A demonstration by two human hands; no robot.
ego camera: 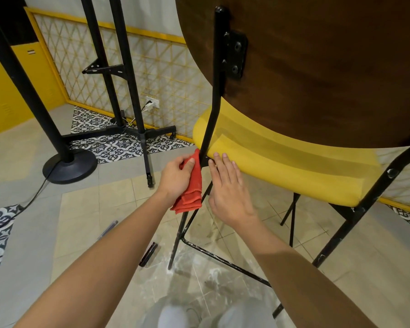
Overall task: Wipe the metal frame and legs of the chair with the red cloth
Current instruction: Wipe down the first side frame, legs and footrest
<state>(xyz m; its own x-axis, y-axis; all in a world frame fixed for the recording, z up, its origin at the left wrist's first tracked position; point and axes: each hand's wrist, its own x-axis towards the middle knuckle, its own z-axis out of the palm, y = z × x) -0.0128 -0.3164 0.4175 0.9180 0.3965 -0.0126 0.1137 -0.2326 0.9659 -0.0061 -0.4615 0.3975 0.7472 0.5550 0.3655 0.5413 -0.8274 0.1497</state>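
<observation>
Tiled floor; folded red cloth [190, 185] against black frame [211, 114].

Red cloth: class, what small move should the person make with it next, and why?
Probably slide the red cloth down the leg. The left hand presses it against the black frame tube at seat level; the leg below looks scuffed, and the right hand steadies the yellow seat.

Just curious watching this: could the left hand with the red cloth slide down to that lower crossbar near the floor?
Probably yes. The left hand holds the red cloth on the leg, which runs bare to the crossbar.
</observation>
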